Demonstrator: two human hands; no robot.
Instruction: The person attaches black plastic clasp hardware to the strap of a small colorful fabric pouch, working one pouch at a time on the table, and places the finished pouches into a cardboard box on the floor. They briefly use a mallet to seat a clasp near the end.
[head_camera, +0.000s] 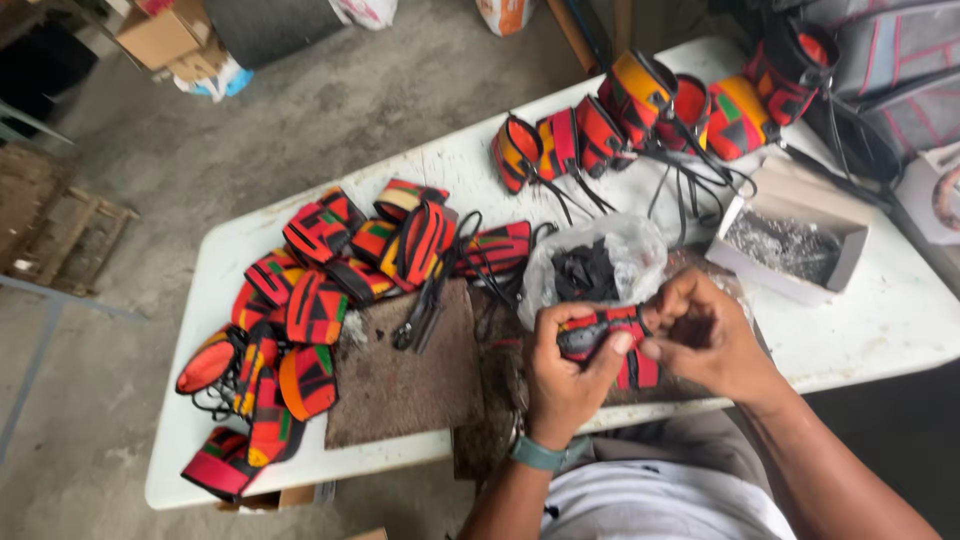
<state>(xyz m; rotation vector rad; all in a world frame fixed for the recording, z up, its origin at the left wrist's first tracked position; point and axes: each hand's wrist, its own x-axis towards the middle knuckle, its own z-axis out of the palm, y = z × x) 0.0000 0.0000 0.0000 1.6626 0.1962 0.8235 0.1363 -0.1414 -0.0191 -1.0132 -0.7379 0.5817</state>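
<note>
I see my left hand wrapped around a small red-and-black patterned pouch, fingers closed on it. My right hand meets the pouch at its right end, fingertips pinching the edge. The pouch sits just above the near edge of the white counter, directly below a clear plastic bag of black pieces. Left of the bag lie pliers on a brown mat, and a heap of finished pouches. Right of the bag: an open cardboard box. A row of pouches stands behind the bag.
</note>
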